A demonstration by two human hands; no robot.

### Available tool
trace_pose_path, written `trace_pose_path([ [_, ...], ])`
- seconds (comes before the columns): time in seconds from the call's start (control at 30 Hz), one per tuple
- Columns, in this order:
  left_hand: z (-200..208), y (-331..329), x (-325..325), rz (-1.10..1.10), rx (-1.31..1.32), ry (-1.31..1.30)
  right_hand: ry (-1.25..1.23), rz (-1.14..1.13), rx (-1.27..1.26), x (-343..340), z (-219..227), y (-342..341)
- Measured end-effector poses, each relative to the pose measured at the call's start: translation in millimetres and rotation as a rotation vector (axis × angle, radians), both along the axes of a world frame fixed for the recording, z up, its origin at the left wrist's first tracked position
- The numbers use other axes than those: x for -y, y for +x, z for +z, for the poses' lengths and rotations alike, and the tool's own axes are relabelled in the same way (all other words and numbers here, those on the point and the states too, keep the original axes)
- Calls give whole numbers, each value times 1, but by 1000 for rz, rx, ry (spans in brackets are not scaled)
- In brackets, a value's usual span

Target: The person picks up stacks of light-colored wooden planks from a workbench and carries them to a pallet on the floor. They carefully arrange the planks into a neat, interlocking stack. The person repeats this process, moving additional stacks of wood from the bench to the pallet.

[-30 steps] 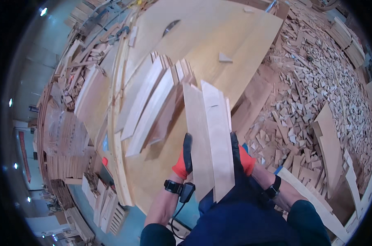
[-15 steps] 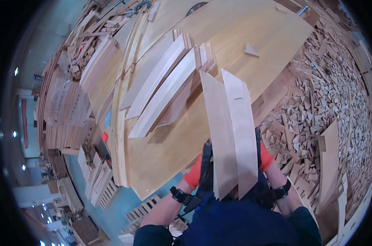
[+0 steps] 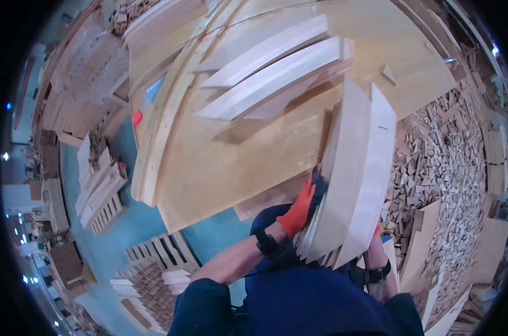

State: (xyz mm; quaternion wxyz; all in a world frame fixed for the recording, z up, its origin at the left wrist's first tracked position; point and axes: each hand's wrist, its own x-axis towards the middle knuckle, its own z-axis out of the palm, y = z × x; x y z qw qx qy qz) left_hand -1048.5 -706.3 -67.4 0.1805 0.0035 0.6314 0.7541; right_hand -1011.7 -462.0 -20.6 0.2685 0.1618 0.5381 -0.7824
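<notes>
Between my two hands I hold a stack of pale wooden boards [image 3: 352,179] with slanted ends, lifted in front of my body over the near edge of the table. My left hand [image 3: 305,203], in a red and black glove, presses against the stack's left side. Most of my right hand [image 3: 376,231] is hidden behind the right side of the boards; only a bit of red glove shows. Farther off, two groups of curved boards [image 3: 276,84] lie side by side on the wooden tabletop [image 3: 220,173].
A small triangular offcut [image 3: 389,74] lies on the far right of the table. Right of it spreads a large heap of wood scraps [image 3: 433,151]. Long wooden strips [image 3: 167,117] run along the table's left. Stacked wood and a pallet [image 3: 163,252] stand on the blue-green floor [image 3: 111,243].
My view has turned, so the table and its boards appear shifted. The held stack now leans to the right, showing more of its left side and layered ends.
</notes>
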Motion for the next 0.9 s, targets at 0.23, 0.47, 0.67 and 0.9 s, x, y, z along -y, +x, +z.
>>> trace_pose_path([
  [0.23,77,53,22,8,30,-197,158,-13,-19,-1,33,73],
  [0.47,117,116,62,419,-87,-183,221,219,-124,-12,32,69],
  [0.67,110,190,86,835,57,-234,220,752,-299,15,-16,10],
  [0.9,84,322,100,1269,91,-164,-57,1020,45,174,14,55],
])
